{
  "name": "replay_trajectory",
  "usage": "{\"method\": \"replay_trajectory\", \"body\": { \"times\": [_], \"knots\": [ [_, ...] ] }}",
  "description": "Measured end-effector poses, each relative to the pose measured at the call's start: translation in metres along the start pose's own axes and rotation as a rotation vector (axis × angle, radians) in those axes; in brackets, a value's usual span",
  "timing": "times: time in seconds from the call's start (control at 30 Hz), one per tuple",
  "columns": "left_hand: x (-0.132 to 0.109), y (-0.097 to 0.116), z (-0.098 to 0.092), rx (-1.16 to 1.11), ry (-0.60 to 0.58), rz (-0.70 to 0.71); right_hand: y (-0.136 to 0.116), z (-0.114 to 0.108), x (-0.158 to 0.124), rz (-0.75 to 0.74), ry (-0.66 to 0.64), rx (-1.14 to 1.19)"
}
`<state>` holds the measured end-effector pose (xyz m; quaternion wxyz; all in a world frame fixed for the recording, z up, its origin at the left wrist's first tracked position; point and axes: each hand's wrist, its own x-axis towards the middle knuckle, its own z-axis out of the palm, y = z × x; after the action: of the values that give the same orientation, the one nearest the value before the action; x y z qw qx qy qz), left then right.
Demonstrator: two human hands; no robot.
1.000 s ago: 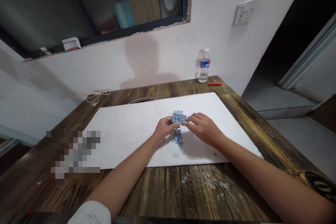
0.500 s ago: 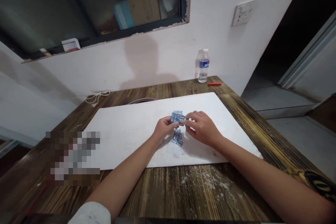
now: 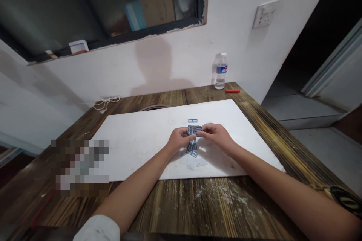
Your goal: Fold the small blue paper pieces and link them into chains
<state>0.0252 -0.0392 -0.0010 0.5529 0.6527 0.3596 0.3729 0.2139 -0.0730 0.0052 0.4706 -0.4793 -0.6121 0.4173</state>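
Blue-patterned cluster [image 3: 194,130]: held between two bare hands just above a white board, right of the board's middle; its fine structure is too small to make out.
Left hand [image 3: 178,138]: thumb across the near face, fingers partly hidden behind, closed in a pinch on the cluster's left end.
Right hand [image 3: 217,134]: fingers curled, thumb and forefinger drawn nearly together at the cluster's right end, gripping it lightly; the other fingers are bent in behind.
Blue-outlined strip [image 3: 192,121]: flat on the board, just beyond the cluster.
Blue-outlined pieces [image 3: 192,153]: on the board on the near side of the hands, some overlapping, the upper ones partly covered by the thumbs.
Pale scraps [image 3: 190,164]: near the board's front edge, close to those pieces, faint against the white.
White board [image 3: 135,139]: laid across a dark wooden table [image 3: 169,211], whose front is flecked with white specks.
Far right corner: a clear plastic bottle [image 3: 221,70] with a blue label, upright by the wall, a little liquid at its base; a red stick [image 3: 232,91] lies just beside it.
Far left corner: a white cable [image 3: 106,100], loosely coiled.
Wall: a socket plate [image 3: 265,14] at right, a dark-framed window [image 3: 104,3] at left, a small white box [image 3: 78,47] on its ledge.
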Motion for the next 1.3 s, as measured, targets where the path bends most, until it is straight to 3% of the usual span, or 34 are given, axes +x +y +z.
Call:
{"method": "replay_trajectory", "body": {
  "times": [0.17,0.3,0.5,0.8,0.93,1.17,1.3],
  "knots": [
    [-0.002,-0.001,-0.002,0.120,-0.029,-0.002,0.003,0.000,0.001,0.018,0.019,0.006],
    [-0.003,0.000,-0.001,0.001,-0.073,-0.018,0.002,-0.001,0.001,0.036,0.035,0.048],
    [-0.002,-0.006,-0.002,0.052,-0.087,0.014,-0.002,-0.004,0.001,0.021,-0.040,0.022],
    [-0.001,-0.002,-0.002,0.145,0.020,0.032,0.000,0.000,0.000,0.130,-0.052,0.131],
    [0.001,0.002,-0.002,0.177,0.105,0.092,0.000,0.000,-0.001,0.048,0.024,-0.002],
    [-0.002,0.003,-0.001,0.242,0.086,0.107,-0.002,0.002,-0.006,-0.206,0.058,-0.363],
    [0.001,0.000,0.002,0.093,0.135,0.057,0.002,0.003,-0.009,-0.382,0.068,-0.556]
  ]
}}
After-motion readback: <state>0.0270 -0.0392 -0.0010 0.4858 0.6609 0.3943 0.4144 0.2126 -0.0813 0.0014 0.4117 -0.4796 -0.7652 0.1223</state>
